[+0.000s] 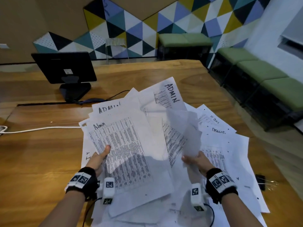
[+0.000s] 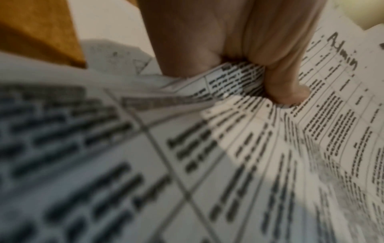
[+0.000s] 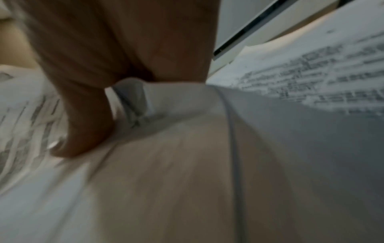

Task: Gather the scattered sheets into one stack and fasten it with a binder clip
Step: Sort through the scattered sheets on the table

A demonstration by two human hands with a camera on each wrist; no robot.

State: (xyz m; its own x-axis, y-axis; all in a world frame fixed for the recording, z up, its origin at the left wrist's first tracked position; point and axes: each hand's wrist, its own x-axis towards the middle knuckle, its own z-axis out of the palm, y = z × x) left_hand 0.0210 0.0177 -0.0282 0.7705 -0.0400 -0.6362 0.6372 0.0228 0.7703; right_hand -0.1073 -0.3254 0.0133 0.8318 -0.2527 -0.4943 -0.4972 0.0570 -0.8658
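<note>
Several white printed sheets marked "Admin" lie fanned over the wooden table (image 1: 41, 153). My left hand (image 1: 100, 157) holds a bundle of sheets (image 1: 129, 145) by its left edge, thumb on top; the left wrist view shows the thumb (image 2: 290, 85) pressed on the printed table of the top sheet (image 2: 228, 148). My right hand (image 1: 195, 159) pinches a raised, blurred sheet (image 1: 188, 133) at its lower edge; the right wrist view shows the thumb (image 3: 87, 125) clamped on the paper (image 3: 166, 164). A black binder clip (image 1: 260, 181) lies on the table at the right, partly under the sheets' edge.
A black monitor (image 1: 65, 68) on a stand is at the back left, with a dark cable (image 1: 114, 94) and a white cable (image 1: 41, 129) running over the table. Green benches (image 1: 262, 71) line the right wall beyond the table's edge.
</note>
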